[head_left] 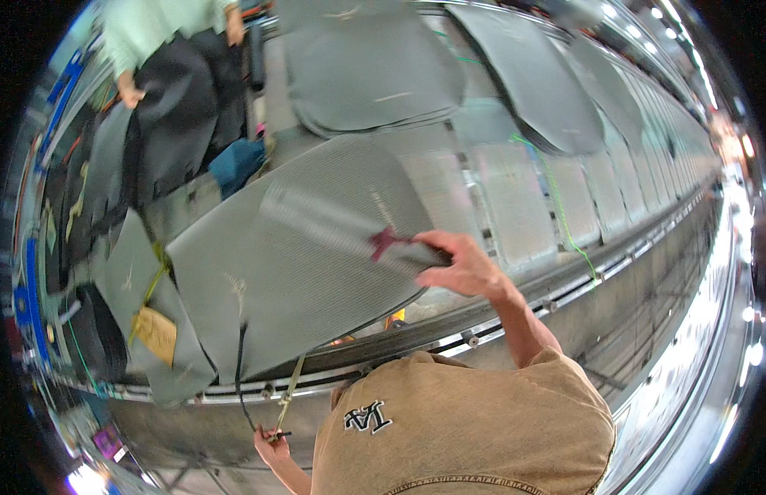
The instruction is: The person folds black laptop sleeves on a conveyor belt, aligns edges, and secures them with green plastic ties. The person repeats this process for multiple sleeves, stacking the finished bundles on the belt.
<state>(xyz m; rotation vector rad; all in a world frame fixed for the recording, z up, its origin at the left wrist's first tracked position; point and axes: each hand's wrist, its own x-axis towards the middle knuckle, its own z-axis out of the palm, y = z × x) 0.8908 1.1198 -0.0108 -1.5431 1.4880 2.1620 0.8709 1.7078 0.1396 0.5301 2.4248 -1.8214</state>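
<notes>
In my right hand (pixel 461 262) is a long pale tool (pixel 321 216), its shape smeared by motion, with a dark red ribbon (pixel 383 242) tied round it near my fingers. It extends leftward over a large grey ribbed sheet (pixel 309 272) with a rounded right end. My left hand (pixel 272 445) is low, beyond the conveyor's near edge, with its fingers closed round a black cord (pixel 239 371). A yellowish strap (pixel 291 388) also runs down to that hand. The cord's upper end lies over the sheet.
The slatted conveyor (pixel 515 194) bears stacked grey sheets (pixel 375 70) and further sheets (pixel 535 82). At left lie a smaller grey piece (pixel 123 285), a tan tag (pixel 156 334) and a blue cloth (pixel 237 162). Another person (pixel 160 33) handles dark sheets. A metal rail (pixel 523 318) edges the conveyor.
</notes>
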